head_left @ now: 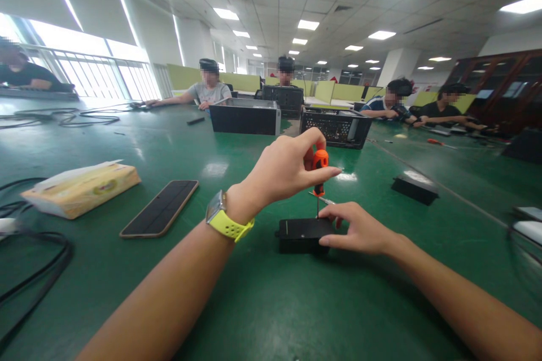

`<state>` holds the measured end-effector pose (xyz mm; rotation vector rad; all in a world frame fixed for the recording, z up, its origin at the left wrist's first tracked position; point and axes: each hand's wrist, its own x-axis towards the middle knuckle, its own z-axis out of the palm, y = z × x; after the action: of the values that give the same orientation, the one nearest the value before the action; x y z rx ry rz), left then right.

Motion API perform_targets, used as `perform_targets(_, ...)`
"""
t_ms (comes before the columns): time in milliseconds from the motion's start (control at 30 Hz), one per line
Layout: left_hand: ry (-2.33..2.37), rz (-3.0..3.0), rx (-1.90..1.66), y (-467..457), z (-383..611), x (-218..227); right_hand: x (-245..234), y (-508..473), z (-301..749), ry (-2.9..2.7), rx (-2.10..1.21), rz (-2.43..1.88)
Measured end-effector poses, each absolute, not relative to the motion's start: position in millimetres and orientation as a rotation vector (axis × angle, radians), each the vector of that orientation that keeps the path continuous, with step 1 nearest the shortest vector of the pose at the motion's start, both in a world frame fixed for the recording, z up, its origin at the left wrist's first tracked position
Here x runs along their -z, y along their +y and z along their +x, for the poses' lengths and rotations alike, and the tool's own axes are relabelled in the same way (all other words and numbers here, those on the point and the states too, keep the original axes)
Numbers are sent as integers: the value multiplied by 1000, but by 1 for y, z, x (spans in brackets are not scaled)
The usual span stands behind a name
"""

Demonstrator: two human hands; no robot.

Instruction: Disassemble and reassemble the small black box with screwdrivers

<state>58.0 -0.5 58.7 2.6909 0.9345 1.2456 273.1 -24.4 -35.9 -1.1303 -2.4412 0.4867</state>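
My left hand (292,163), with a yellow-green watch strap at its wrist, grips an orange and black screwdriver (320,172) from above. The screwdriver stands nearly upright, its thin shaft reaching down to the far right part of a small black box (302,236). That box lies flat on the green table (262,310). At the box's right end my right hand (355,228) holds it between thumb and fingers. Just behind the box a thin metallic tool (324,199) lies partly hidden by the screwdriver and my hand.
On the left lie a phone (161,208), a tissue pack (84,187) and black cables (38,259). A second black box (415,187) is to the right. Computer cases (245,118) stand farther back. Several people sit around the table, and another orange-handled screwdriver (436,141) lies far right.
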Motion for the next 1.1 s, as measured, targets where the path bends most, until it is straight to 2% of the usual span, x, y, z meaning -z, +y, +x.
perform_targets(500,778,2615,-1201,-8,54,-67,39,-23,275,-2436,-452,-1100)
perform_targets(1100,738,2354,-1407,-5,71,-48,39,-23,274,-2436,-473,-1087)
